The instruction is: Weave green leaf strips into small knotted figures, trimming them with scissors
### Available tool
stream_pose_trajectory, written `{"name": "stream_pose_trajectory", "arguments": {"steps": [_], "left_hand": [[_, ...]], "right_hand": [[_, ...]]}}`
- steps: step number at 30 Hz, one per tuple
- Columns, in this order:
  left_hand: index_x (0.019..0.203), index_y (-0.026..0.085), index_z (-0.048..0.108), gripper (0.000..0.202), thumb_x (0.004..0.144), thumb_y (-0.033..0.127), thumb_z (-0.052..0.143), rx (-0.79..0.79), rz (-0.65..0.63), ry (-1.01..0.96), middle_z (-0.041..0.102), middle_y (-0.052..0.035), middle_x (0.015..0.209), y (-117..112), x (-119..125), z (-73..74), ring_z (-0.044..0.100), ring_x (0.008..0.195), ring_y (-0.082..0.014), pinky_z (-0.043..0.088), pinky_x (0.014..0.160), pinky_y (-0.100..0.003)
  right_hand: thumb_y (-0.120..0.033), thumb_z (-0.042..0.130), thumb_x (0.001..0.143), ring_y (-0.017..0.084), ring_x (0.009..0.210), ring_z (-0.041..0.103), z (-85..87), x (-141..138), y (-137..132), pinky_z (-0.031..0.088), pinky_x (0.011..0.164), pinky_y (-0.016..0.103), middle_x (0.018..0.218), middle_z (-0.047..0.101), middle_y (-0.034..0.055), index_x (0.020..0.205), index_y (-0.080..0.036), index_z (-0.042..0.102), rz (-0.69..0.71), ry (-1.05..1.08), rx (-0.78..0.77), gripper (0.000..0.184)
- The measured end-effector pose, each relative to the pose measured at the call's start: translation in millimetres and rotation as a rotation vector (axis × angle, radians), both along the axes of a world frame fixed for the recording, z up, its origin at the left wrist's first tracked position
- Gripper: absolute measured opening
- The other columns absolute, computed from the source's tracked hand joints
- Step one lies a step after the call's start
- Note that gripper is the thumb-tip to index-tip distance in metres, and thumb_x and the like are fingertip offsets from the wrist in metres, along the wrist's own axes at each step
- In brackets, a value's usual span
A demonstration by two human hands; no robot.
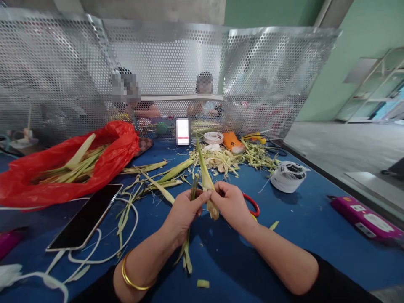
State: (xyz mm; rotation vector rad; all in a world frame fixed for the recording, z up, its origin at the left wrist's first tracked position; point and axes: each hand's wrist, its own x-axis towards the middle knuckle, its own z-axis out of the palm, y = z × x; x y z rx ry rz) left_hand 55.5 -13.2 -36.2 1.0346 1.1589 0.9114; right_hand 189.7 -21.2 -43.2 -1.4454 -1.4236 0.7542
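Fingertips pressed together, my left hand (183,212) and my right hand (232,204) meet at a pale green corn husk (205,170). Its pointed tip rises away from me, and the brownish stub end hangs below the fingers. My right hand pinches the husk near its base. Through my left hand runs a bundle of narrow husk strips (187,256), whose ends hang toward me; the left thumb also touches the husk. Red-handled scissors (255,205) lie on the table, partly hidden behind my right hand.
On the blue table (284,261) are a red plastic bag (28,181) of husks, a tablet (86,219) with white cables, a heap of husk scraps (221,160), a white spool (288,176) and a magenta case (366,216). Two people sit behind the perforated screen (268,71).
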Motion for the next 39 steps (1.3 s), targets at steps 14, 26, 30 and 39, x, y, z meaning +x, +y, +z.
{"name": "stream_pose_trajectory", "arguments": {"steps": [14, 26, 30, 39], "left_hand": [[0.065, 0.016, 0.058, 0.028, 0.067, 0.041, 0.07, 0.179, 0.053, 0.137, 0.045, 0.0068, 0.043, -2.2, 0.4, -0.1, 0.036, 0.042, -0.0075, 0.027, 0.045, -0.02], [0.068, 0.015, 0.057, 0.028, 0.064, 0.038, 0.072, 0.107, 0.002, 0.161, 0.036, 0.01, 0.045, -3.8, -0.4, 5.5, 0.026, 0.043, -0.0053, 0.019, 0.044, -0.02], [0.062, 0.015, 0.059, 0.029, 0.062, 0.041, 0.072, 0.138, 0.013, 0.19, 0.038, 0.0085, 0.044, -2.2, -1.3, 5.9, 0.028, 0.043, -0.0059, 0.02, 0.044, -0.02], [0.064, 0.015, 0.06, 0.035, 0.062, 0.048, 0.073, 0.081, -0.008, 0.097, 0.049, 0.0041, 0.051, -2.4, -3.0, 12.2, 0.03, 0.042, -0.0052, 0.017, 0.041, -0.02]], "right_hand": [[-0.032, 0.051, 0.081, 0.011, 0.051, 0.041, -1.7, 1.3, 0.3, 0.032, 0.049, 0.022, 0.055, 0.048, -0.0042, 0.06, -0.02, 0.049, 0.0, -0.021, 0.027, 0.024], [-0.03, 0.052, 0.08, 0.011, 0.051, 0.039, 1.3, 1.7, 0.2, 0.03, 0.049, 0.022, 0.053, 0.044, -0.0056, 0.058, -0.021, 0.045, -0.026, -0.036, 0.042, 0.025], [-0.03, 0.052, 0.08, 0.011, 0.05, 0.04, 2.1, 2.9, 1.9, 0.03, 0.049, 0.023, 0.053, 0.046, -0.0053, 0.058, -0.021, 0.045, -0.037, -0.057, 0.027, 0.025], [-0.026, 0.049, 0.081, 0.013, 0.055, 0.045, 0.0, 7.6, 6.5, 0.03, 0.053, 0.024, 0.056, 0.05, -0.0027, 0.058, -0.021, 0.046, -0.082, -0.191, 0.098, 0.024]]}}
